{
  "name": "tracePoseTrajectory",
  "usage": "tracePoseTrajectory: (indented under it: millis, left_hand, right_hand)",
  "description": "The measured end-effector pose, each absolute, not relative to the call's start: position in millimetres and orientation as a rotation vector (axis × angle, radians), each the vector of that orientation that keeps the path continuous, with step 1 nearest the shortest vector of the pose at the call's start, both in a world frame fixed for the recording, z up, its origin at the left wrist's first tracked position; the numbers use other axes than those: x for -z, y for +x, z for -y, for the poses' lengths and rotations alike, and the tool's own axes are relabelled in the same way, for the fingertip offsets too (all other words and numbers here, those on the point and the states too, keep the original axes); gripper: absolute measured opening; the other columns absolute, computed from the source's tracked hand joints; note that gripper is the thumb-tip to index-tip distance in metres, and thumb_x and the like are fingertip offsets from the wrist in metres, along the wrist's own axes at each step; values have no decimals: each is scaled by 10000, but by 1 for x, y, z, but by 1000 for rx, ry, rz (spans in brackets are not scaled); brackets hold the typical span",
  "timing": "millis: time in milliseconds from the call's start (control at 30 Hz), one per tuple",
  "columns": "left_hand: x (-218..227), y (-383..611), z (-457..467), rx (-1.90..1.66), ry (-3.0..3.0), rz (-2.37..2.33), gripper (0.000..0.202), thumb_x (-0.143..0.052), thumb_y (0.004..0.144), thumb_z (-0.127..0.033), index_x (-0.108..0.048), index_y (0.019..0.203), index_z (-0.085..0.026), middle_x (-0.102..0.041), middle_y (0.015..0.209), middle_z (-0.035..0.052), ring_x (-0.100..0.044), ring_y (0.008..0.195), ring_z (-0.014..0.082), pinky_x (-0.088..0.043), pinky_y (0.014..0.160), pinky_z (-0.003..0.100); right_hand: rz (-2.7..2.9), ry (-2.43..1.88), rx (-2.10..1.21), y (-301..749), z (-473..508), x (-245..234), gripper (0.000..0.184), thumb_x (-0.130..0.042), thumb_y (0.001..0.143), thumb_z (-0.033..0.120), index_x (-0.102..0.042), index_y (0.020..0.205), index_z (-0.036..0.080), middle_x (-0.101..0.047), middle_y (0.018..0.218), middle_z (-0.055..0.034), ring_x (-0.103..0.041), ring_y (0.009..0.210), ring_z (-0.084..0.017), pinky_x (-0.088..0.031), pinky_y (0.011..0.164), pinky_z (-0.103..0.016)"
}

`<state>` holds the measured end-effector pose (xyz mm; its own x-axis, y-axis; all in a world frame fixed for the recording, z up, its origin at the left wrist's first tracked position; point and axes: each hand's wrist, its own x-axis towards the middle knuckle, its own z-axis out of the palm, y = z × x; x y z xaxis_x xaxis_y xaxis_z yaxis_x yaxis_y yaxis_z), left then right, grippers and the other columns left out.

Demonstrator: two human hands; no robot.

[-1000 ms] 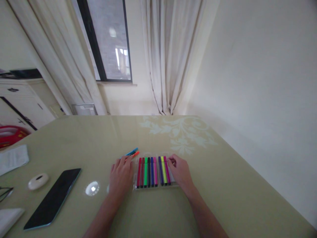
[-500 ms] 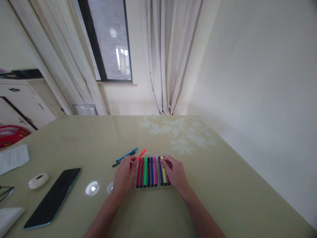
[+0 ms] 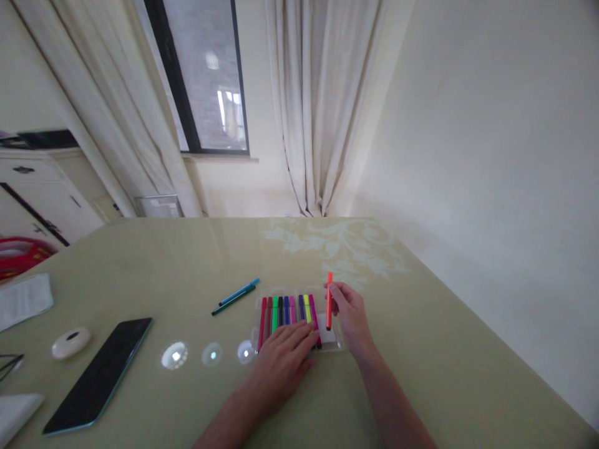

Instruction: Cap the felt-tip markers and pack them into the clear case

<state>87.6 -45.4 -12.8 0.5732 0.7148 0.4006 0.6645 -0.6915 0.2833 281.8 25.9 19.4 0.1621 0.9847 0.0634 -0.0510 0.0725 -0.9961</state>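
A clear plastic marker case (image 3: 337, 340) lies on the table, filled with several coloured markers (image 3: 286, 310) side by side. My right hand (image 3: 353, 318) pinches an orange marker (image 3: 329, 300) and holds it upright over the case's right end. My left hand (image 3: 286, 358) lies flat, fingers stretched, on the near ends of the markers in the case. Two loose markers, one blue (image 3: 239, 290) and one dark green (image 3: 233, 300), lie on the table left of the case.
The olive table (image 3: 421, 349) has a pale floral print at the back. At the left lie a dark phone (image 3: 99, 373), a small white oval thing (image 3: 71, 342), folded white paper (image 3: 23, 298) and a red object (image 3: 19, 257). Curtains and a window stand behind.
The orange marker passed from my left hand to my right hand and went to the right end of the case. My left hand moved right and came down flat on the markers.
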Motion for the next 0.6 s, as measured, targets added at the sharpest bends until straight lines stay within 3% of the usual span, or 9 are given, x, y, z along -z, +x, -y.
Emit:
tracePoseTrajectory:
  millis: [100, 300, 467, 600]
  left_hand:
    - [15, 94, 48, -633, 2727, -1207, 487, -592, 1003, -264, -519, 1480, -325, -590, 1508, 32, -526, 1405, 232, -457, 1160, 459]
    - [19, 91, 43, -617, 2711, -1286, 451, -546, 1010, -178, -568, 1429, -344, -622, 1472, 10, -553, 1376, 232, -459, 1142, 455]
    - [20, 89, 43, -627, 2701, -1301, 487, -567, 992, -167, -540, 1454, -317, -623, 1468, 22, -552, 1364, 226, -449, 1138, 446]
    - [21, 90, 43, -592, 2733, -1307, 483, -533, 1020, -199, -503, 1487, -314, -598, 1498, 7, -530, 1370, 221, -436, 1131, 436]
  right_hand:
    - [1186, -1299, -1048, 294, -31, -17, 402, -690, 823, 577, -719, 807, 176, -575, 608, 15, -484, 514, -130, -370, 472, -249]
    - [1388, -1476, -995, 291, -31, -5, 291, -674, 840, 439, -759, 909, 170, -693, 651, -28, -609, 542, -170, -467, 505, -270]
    - [1490, -1514, -931, 283, -28, 3, 166, -673, 860, 298, -761, 944, 185, -774, 778, -60, -718, 670, -199, -558, 634, -295]
    - [1597, -1631, -842, 281, -27, 0, 118, -679, 852, 180, -751, 944, 190, -797, 871, -62, -748, 767, -189, -560, 713, -273]
